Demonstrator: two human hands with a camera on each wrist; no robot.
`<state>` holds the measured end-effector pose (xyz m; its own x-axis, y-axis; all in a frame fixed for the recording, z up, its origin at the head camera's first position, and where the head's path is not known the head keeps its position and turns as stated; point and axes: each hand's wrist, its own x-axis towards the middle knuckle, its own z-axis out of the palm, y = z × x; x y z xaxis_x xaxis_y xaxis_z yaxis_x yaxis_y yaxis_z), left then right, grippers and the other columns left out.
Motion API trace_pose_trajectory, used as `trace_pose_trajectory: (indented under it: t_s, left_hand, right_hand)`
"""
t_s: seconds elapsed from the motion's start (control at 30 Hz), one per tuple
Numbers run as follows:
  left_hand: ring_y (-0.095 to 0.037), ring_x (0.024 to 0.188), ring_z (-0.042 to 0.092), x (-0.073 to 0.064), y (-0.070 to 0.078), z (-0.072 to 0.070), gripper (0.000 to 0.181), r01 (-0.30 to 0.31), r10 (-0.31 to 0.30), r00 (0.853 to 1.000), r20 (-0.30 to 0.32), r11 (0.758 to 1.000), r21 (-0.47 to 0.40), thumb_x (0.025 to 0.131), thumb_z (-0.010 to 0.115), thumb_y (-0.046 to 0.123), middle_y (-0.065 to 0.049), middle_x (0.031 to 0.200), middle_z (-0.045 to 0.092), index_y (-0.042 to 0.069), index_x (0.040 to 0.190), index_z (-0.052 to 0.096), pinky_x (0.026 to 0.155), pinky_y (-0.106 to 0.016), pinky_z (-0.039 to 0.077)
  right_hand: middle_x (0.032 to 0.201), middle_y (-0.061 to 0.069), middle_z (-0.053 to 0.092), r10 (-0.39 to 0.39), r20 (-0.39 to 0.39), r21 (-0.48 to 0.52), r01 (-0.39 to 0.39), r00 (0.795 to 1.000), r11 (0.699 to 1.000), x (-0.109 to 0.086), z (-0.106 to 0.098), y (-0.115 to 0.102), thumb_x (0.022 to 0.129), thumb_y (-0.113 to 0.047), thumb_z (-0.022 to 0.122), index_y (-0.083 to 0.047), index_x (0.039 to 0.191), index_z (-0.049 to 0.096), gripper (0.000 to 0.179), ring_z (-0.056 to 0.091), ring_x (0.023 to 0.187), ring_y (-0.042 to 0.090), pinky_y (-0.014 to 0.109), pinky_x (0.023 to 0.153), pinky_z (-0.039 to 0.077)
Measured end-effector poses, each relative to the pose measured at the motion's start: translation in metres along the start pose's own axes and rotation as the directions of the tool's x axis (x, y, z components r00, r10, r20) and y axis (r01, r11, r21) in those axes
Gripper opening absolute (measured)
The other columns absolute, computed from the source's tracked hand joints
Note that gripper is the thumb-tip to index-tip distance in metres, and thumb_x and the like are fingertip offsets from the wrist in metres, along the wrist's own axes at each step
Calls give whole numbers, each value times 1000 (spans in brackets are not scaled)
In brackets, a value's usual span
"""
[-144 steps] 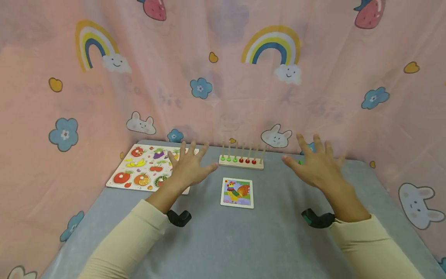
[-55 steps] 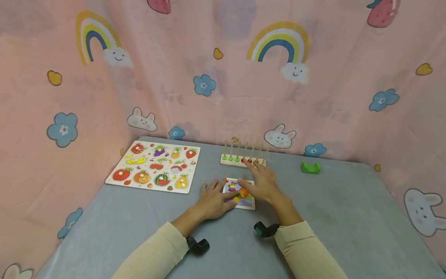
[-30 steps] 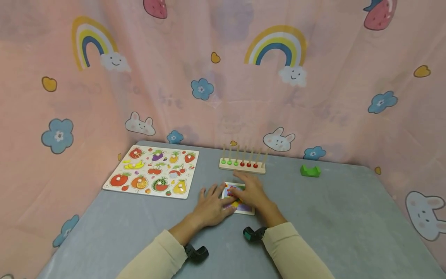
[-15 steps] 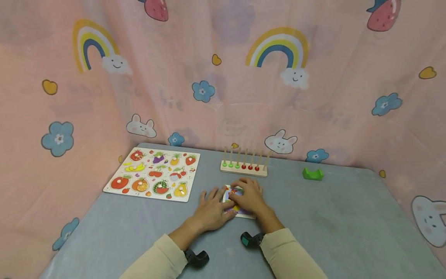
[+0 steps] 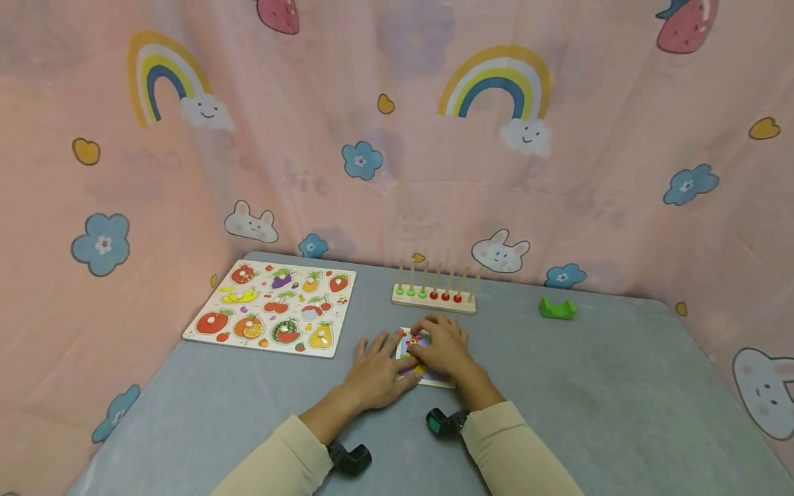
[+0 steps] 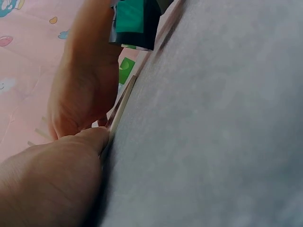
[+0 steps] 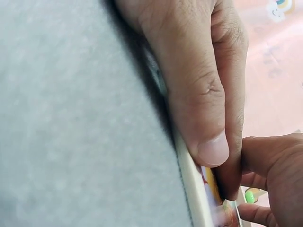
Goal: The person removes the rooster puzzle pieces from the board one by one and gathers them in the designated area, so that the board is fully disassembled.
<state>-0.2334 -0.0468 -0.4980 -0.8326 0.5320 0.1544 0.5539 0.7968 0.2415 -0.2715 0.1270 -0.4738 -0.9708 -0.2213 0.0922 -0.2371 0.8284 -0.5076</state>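
A small white-framed rooster picture puzzle (image 5: 428, 379) lies flat on the grey tabletop, largely covered by both hands. My left hand (image 5: 372, 375) rests along its left side with the fingers spread; thumb and index finger press on the picture. In the right wrist view the left thumb (image 7: 208, 127) lies over the frame's edge. My right hand (image 5: 448, 348) grips at the puzzle's upper part with curled fingers; what lies under its fingertips is mostly hidden. In the left wrist view the right hand (image 6: 80, 99) stands over the puzzle's edge (image 6: 120, 106).
A fruit peg board (image 5: 273, 308) lies at the left. Behind the puzzle stands a wooden peg rack (image 5: 434, 300) with green and red beads. A green notched block (image 5: 557, 309) sits at the back right. A pink printed curtain (image 5: 397, 186) borders the table.
Both hands have come down and inward onto the puzzle. The right hand has drawn back from near the peg rack, and its fingers have curled. The last half second shows hardly any movement.
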Motion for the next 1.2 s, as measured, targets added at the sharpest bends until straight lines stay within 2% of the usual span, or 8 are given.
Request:
trace_pose_trajectory:
  t_s: [0.27,0.47,0.63,0.77,0.87,1.0,1.2]
  left_hand:
    - [-38,137,27,0,1,-3,44,3,-3,1000,-1,1000,7,97,45,54,-9,155,28,34,132,62,100,-68,17]
    - [-39,137,27,-1,2,-3,43,2,-2,1000,4,1000,16,96,46,54,-9,154,29,34,131,62,99,-68,17]
    - [-38,137,27,-1,1,-3,43,5,-5,1000,1,1000,25,96,46,54,-9,155,28,34,132,62,99,-68,18]
    - [-37,137,28,-1,1,-3,43,6,-6,1000,-2,1000,26,96,46,54,-9,155,28,35,132,61,100,-67,18]
    - [-38,137,27,-2,1,-4,43,8,-8,1000,-1,1000,20,96,46,53,-9,155,28,34,132,61,100,-67,17]
    - [-37,137,27,-2,1,-4,44,12,-12,1000,1,1000,20,96,46,54,-9,155,28,34,133,61,101,-66,17]
    - [-37,137,27,0,1,-3,44,13,-13,1000,-2,999,30,96,45,55,-9,154,29,36,134,58,101,-66,18]
  right_hand:
    - [135,10,48,31,30,-18,-30,999,999,4,-3,-5,80,-32,75,-21,98,66,23,36,124,38,62,95,24]
    - [133,10,49,24,36,-9,-24,999,1000,4,-2,-6,79,-30,75,-20,98,64,24,37,121,36,62,96,23]
    - [124,7,52,-17,-5,18,17,1000,1000,4,1,-3,79,-27,74,-18,98,64,23,41,114,33,61,94,25]
    - [113,3,55,-73,-49,50,75,996,996,3,4,-1,79,-24,74,-18,92,65,17,44,107,30,60,92,27]
    - [112,2,58,-105,-74,63,110,992,992,2,6,2,79,-22,72,-17,95,68,17,46,107,28,58,91,27]
    - [112,5,58,-110,-92,69,116,990,991,2,7,4,78,-20,71,-12,106,70,29,45,108,28,56,91,28]
    - [107,4,56,-108,-98,86,117,989,989,2,7,6,77,-12,68,-10,105,72,29,45,105,28,55,91,29]
